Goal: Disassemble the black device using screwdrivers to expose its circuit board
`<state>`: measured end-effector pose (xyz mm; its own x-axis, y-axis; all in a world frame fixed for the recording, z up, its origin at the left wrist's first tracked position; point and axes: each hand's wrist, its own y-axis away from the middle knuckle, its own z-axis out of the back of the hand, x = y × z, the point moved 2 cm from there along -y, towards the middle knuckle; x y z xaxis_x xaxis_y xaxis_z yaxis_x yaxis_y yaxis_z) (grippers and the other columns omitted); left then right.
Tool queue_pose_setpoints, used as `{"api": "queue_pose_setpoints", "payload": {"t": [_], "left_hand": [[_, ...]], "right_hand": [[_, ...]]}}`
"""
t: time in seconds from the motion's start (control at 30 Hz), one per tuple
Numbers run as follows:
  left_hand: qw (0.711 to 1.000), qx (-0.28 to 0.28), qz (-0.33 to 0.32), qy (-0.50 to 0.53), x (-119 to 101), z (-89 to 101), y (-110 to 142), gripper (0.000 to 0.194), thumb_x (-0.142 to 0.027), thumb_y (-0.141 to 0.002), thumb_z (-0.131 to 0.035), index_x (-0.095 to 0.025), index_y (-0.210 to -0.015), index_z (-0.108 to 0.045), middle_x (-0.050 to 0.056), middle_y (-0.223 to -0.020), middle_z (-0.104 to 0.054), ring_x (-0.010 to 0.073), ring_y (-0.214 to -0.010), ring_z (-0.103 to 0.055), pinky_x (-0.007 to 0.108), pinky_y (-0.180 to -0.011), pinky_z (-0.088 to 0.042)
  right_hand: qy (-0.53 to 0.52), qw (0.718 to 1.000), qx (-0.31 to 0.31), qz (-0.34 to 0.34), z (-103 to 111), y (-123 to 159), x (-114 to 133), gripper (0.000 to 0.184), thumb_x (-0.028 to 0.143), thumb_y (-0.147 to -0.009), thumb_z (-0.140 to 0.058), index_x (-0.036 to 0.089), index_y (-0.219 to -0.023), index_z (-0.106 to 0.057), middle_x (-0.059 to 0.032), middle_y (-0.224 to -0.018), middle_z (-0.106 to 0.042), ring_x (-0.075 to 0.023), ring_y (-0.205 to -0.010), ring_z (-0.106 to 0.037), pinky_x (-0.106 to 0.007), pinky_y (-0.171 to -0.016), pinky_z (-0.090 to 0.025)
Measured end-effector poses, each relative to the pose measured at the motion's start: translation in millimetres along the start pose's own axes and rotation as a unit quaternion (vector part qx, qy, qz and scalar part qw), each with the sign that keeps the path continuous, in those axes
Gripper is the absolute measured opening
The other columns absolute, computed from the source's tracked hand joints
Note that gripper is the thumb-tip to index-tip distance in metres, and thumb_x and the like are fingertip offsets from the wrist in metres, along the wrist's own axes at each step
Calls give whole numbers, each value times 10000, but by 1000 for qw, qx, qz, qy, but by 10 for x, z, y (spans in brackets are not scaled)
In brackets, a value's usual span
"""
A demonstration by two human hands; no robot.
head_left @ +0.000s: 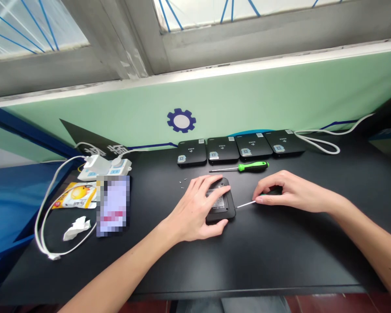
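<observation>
A black desk (247, 265) stood against a pale green wall (280, 87), with a grey window frame (247, 48) above it and a blue gear emblem (181, 120) painted on the wall. Four black device cases (241, 146) were lined up side by side near the desk's far edge, and a white cable (326, 139) was looped beside them at the right. At the left, a white power strip (107, 168) was placed with white cords (48, 217) running from it; a snack packet (73, 195), a crumpled tissue (76, 228) and a pixel-blurred rectangular item (112, 206) were laid close by.

A fifth black device (230, 206) was lying mid-desk, well in front of the row. It was held down by the left hand (195, 213), spread wide across it, with the thumb at its near edge. The right hand (291, 193) was curled narrowly around a precision screwdriver (246, 204), its handle mostly hidden; the thin shaft was pointed at the device, just beside its edge. A green-handled screwdriver (239, 168) was lying behind the device, and tiny screws (182, 182) were scattered to its left.
</observation>
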<state>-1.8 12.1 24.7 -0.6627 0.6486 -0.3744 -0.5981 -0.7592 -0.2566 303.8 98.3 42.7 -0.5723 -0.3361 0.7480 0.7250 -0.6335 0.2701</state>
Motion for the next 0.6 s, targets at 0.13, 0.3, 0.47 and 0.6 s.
{"api": "queue_pose_setpoints", "payload": {"t": [0.13,0.3,0.47,0.6], "left_hand": [[999,6,-1,-33,7,27,-4,860,-421,-859,-797,-204,-1653,-551,222,-1736,-476,461,-1486,-508,643,-1162,-511],[991,-29,-11,-130,-15,68,-13,813,-669,-954,-718,-82,-1516,-681,254,-1396,-696,410,-1114,-672,563,-929,-598],[989,-52,-46,-130,-43,103,0,818,-763,-1018,-624,-67,-1435,-727,260,-1307,-733,436,-1159,-698,575,-966,-586],[992,34,-109,-59,-32,43,15,909,-766,-1027,-671,-125,-1662,-557,240,-1702,-569,452,-1569,-522,581,-1265,-452]], "right_hand": [[-3,1000,-25,-7,65,15,-6,420,693,-999,-738,298,-1042,-874,4,-912,-717,-191,-856,-601,-328,-810,-412],[-21,1000,-4,-14,124,31,-47,367,651,-948,-810,291,-1003,-854,18,-889,-710,-184,-829,-590,-318,-762,-396],[-41,999,-5,-13,120,22,-63,363,639,-910,-854,284,-981,-867,17,-837,-714,-182,-793,-580,-319,-747,-410],[-53,998,-39,-15,123,10,-79,409,671,-889,-870,277,-998,-876,-9,-944,-797,-219,-887,-666,-332,-823,-475]]}}
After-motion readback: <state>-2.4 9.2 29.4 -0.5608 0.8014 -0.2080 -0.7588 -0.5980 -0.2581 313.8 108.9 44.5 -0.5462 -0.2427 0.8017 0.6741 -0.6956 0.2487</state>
